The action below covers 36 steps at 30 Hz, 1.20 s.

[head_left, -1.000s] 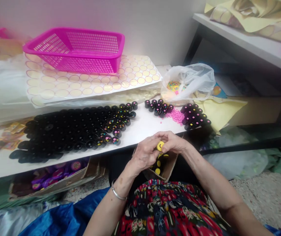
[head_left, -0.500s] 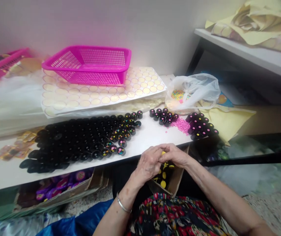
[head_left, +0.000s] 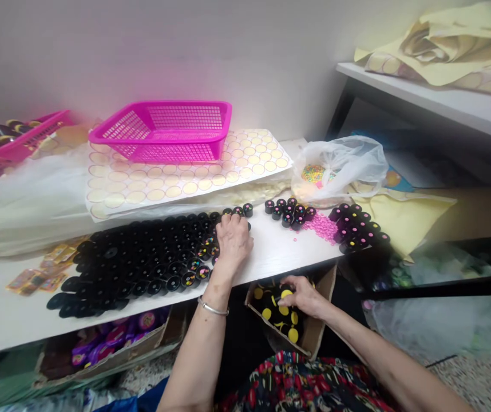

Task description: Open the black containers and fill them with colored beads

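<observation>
My left hand (head_left: 234, 243) is over the right end of a dense block of small black cups (head_left: 142, 252) on the white table. Its fingers curl down around a black cup, mostly hidden under the hand. The nearby cups hold colourful beads. In a cardboard box (head_left: 316, 337) on my lap, my right hand (head_left: 308, 296) has thumb and fingers closed about a black cup with a yellow lid (head_left: 287, 293). More yellow-lidded black cups (head_left: 292, 335) lie loose beneath it.
A pink basket (head_left: 159, 149) sits on sheets of round stickers (head_left: 249, 160). Pink beads (head_left: 320, 228) lie between two groups of black cups. Behind stands a bead-filled plastic bag (head_left: 335, 166). Below the table is a box of purple-wrapped things (head_left: 112, 337).
My hands were together above the box with a yellow-lidded piece between them. They have parted: the left went up and left to the black cups, the right down into the box.
</observation>
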Each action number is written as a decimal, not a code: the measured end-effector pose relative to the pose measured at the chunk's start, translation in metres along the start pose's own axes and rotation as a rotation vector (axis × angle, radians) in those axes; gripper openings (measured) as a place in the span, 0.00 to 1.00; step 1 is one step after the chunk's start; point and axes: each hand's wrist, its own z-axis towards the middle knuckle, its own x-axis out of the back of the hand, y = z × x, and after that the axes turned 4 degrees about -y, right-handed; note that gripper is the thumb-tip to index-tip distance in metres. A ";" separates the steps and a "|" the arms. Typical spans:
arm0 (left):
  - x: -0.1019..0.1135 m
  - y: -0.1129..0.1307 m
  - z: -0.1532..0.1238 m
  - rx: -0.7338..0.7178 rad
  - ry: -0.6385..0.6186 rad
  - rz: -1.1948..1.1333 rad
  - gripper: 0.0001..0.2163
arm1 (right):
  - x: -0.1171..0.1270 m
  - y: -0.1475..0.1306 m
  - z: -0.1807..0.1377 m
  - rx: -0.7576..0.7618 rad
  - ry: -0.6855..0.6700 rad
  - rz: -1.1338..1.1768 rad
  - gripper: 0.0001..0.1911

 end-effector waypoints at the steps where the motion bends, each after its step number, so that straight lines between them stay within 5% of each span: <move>1: -0.002 0.000 0.004 -0.008 -0.012 0.030 0.08 | 0.000 0.002 0.001 0.015 -0.032 0.117 0.29; 6: -0.006 -0.003 0.011 -0.061 0.022 -0.011 0.04 | 0.003 0.002 -0.003 -0.004 -0.056 0.302 0.28; 11: -0.006 -0.001 0.003 -0.057 0.108 -0.427 0.07 | 0.002 0.011 0.003 -0.043 -0.006 -0.030 0.26; 15: -0.014 0.017 -0.008 -0.011 -0.009 -0.642 0.10 | 0.010 0.004 -0.002 -0.020 -0.076 -0.152 0.29; 18: -0.024 0.031 -0.016 -0.029 -0.095 -0.628 0.08 | 0.027 -0.024 -0.015 0.027 -0.205 -0.141 0.14; 20: -0.030 0.037 -0.020 -0.034 -0.127 -0.599 0.07 | 0.041 -0.046 -0.018 0.138 -0.076 -0.174 0.09; 23: -0.039 0.041 -0.023 -0.006 -0.135 -0.615 0.08 | 0.058 -0.068 -0.008 0.321 0.408 -0.439 0.09; 26: -0.045 0.040 -0.025 0.010 -0.125 -0.677 0.11 | 0.064 -0.072 0.013 0.293 0.621 -0.765 0.10; 31: -0.050 0.038 -0.029 0.013 -0.110 -0.731 0.13 | 0.058 -0.066 0.029 0.221 0.548 -1.066 0.12; 36: -0.055 0.037 -0.034 -0.006 -0.063 -0.791 0.12 | 0.063 -0.075 0.026 0.214 0.336 -0.925 0.12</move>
